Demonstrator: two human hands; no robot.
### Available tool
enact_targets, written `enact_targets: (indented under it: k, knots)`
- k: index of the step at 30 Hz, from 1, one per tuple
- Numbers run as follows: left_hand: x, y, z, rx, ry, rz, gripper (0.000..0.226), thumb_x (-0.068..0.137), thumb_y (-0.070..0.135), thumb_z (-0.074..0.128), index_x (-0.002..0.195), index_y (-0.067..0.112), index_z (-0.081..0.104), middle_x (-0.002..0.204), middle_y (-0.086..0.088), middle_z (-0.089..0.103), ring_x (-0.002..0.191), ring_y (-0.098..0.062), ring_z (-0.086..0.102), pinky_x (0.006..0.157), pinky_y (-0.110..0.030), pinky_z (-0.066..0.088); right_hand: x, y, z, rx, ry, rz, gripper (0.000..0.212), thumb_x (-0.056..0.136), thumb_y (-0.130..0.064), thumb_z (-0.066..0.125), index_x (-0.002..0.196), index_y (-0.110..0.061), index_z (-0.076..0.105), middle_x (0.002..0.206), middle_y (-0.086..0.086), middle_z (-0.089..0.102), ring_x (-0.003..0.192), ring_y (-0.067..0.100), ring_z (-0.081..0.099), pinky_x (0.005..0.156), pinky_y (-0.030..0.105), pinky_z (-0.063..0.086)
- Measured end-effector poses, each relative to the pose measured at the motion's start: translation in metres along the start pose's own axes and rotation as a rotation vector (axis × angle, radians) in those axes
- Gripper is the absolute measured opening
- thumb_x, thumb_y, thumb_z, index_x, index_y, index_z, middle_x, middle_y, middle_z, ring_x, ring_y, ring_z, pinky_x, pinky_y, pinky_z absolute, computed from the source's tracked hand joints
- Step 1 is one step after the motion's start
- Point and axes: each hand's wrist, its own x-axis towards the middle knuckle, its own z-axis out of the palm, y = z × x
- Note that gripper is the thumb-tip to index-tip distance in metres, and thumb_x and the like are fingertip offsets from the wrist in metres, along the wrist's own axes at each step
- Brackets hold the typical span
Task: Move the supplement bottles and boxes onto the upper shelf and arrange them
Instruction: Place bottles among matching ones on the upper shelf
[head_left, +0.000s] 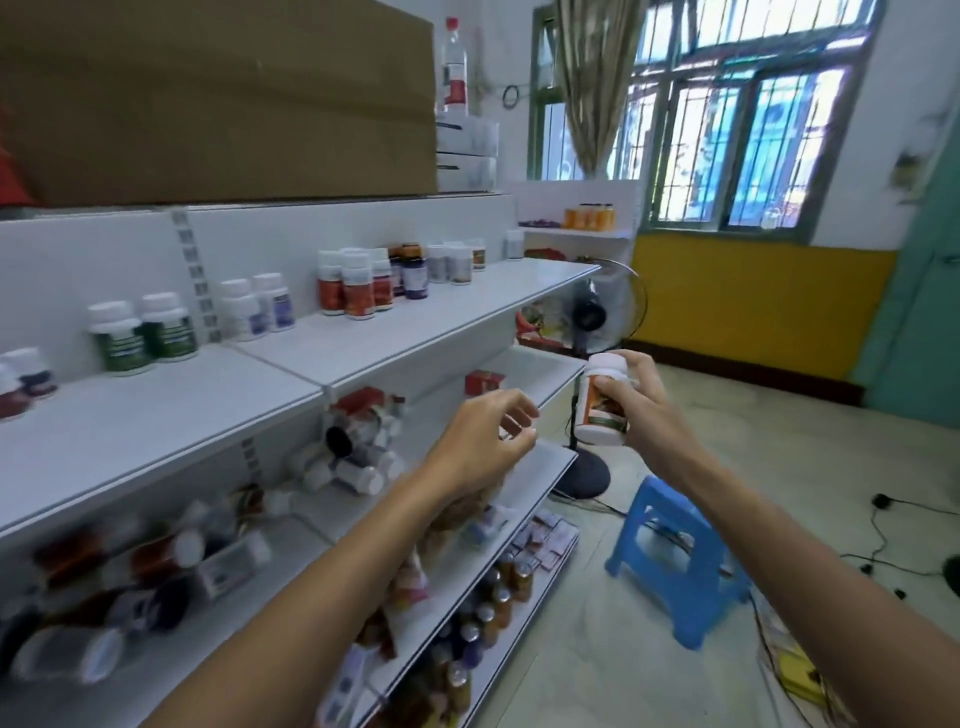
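**One bottle in hand, the rest split between two shelves**

The right hand grips one white bottle with an orange label, fingers curled round its body. It is held upright in the air, off the end of the shelving and level with the middle shelf. The left hand hovers just beside it with loosely curled fingers and holds nothing.

On the upper shelf bottles stand upright in groups. There are two green-labelled bottles, then two purple-labelled bottles, then a cluster of red-labelled bottles with at least three in it. Two dark bottles stand behind these. Farther along are more white-capped ones, too blurred to count. Two more bottles sit at the far left edge.

On the middle shelf lie a heap of tipped bottles, count unclear, and one red box. One blue stool stands on the floor.
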Motion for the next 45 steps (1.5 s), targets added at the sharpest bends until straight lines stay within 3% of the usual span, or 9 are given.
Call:
enact_targets:
  k: [7, 18, 21, 23, 28, 31, 37, 41, 45]
  knots:
    - [0.144, -0.032, 0.043, -0.020, 0.032, 0.016, 0.014, 0.087, 0.016, 0.061, 0.099, 0.011, 0.064, 0.096, -0.001, 0.064, 0.083, -0.010, 0.059, 0.079, -0.024, 0.050, 0.138, 0.007, -0.044, -0.006, -0.022, 0.005, 0.013, 0.099, -0.021, 0.041, 0.097, -0.032, 0.048, 0.097, 0.007, 0.051, 0.079, 0.018, 0.057, 0.065, 0.036, 0.051]
    - [0.308, -0.079, 0.142, -0.012, -0.020, 0.036, 0.015, 0.088, 0.018, 0.061, 0.102, 0.013, 0.063, 0.096, 0.005, 0.060, 0.087, -0.007, 0.058, 0.074, -0.010, 0.043, 0.304, 0.082, -0.128, 0.095, -0.017, 0.111, 0.016, 0.101, -0.034, 0.033, 0.101, -0.026, 0.047, 0.092, 0.005, 0.050, 0.077, 0.016, 0.054, 0.070, 0.038, 0.049]
    - [0.354, -0.097, 0.175, 0.014, -0.024, 0.006, 0.017, 0.087, 0.021, 0.060, 0.103, 0.014, 0.063, 0.098, 0.005, 0.061, 0.088, -0.007, 0.059, 0.078, -0.016, 0.047, 0.355, 0.106, -0.151, 0.020, -0.060, 0.103, 0.014, 0.099, -0.030, 0.042, 0.111, -0.026, 0.046, 0.101, 0.007, 0.051, 0.084, 0.018, 0.057, 0.071, 0.038, 0.050]
    - [0.389, -0.108, 0.197, 0.015, -0.026, -0.027, 0.016, 0.087, 0.020, 0.060, 0.102, 0.015, 0.063, 0.099, 0.004, 0.062, 0.089, -0.008, 0.059, 0.080, -0.021, 0.050, 0.390, 0.118, -0.168, -0.114, -0.090, 0.057, 0.030, 0.093, -0.022, 0.055, 0.120, -0.023, 0.043, 0.107, 0.009, 0.051, 0.089, 0.021, 0.058, 0.072, 0.034, 0.052]
    - [0.471, -0.128, 0.221, 0.031, 0.032, -0.101, 0.015, 0.088, 0.020, 0.059, 0.101, 0.014, 0.063, 0.099, 0.002, 0.062, 0.088, -0.009, 0.058, 0.077, -0.020, 0.049, 0.488, 0.121, -0.197, -0.158, -0.149, -0.020, 0.042, 0.085, -0.008, 0.064, 0.118, -0.022, 0.041, 0.105, 0.010, 0.053, 0.089, 0.020, 0.058, 0.078, 0.037, 0.054]
    - [0.502, -0.151, 0.216, 0.075, 0.112, -0.155, 0.016, 0.088, 0.019, 0.060, 0.102, 0.014, 0.064, 0.098, 0.003, 0.061, 0.087, -0.008, 0.057, 0.075, -0.017, 0.046, 0.543, 0.130, -0.188, -0.067, -0.183, -0.044, 0.041, 0.085, -0.008, 0.064, 0.114, -0.028, 0.042, 0.108, 0.009, 0.054, 0.099, 0.027, 0.060, 0.085, 0.048, 0.055]
    - [0.541, -0.199, 0.176, 0.182, 0.191, -0.221, 0.018, 0.087, 0.018, 0.060, 0.104, 0.014, 0.063, 0.098, 0.005, 0.058, 0.090, -0.009, 0.058, 0.080, -0.022, 0.048, 0.634, 0.149, -0.109, -0.061, -0.274, -0.162, 0.053, 0.087, -0.017, 0.064, 0.128, -0.032, 0.035, 0.134, 0.008, 0.044, 0.114, 0.023, 0.053, 0.098, 0.041, 0.048]
    - [0.561, -0.240, 0.149, 0.234, 0.229, -0.321, 0.017, 0.086, 0.018, 0.060, 0.103, 0.015, 0.063, 0.103, 0.002, 0.063, 0.091, -0.011, 0.061, 0.082, -0.023, 0.048, 0.678, 0.154, -0.053, -0.022, -0.398, -0.182, 0.050, 0.086, -0.017, 0.065, 0.127, -0.026, 0.039, 0.114, 0.002, 0.053, 0.093, 0.009, 0.058, 0.083, 0.030, 0.053]
    - [0.573, -0.270, 0.140, 0.296, 0.175, -0.435, 0.020, 0.086, 0.020, 0.060, 0.105, 0.016, 0.062, 0.110, 0.000, 0.063, 0.094, -0.010, 0.059, 0.081, -0.022, 0.045, 0.718, 0.168, -0.017, -0.017, -0.522, -0.121, 0.036, 0.088, -0.015, 0.059, 0.116, -0.027, 0.040, 0.098, 0.001, 0.058, 0.091, 0.020, 0.062, 0.078, 0.035, 0.053]
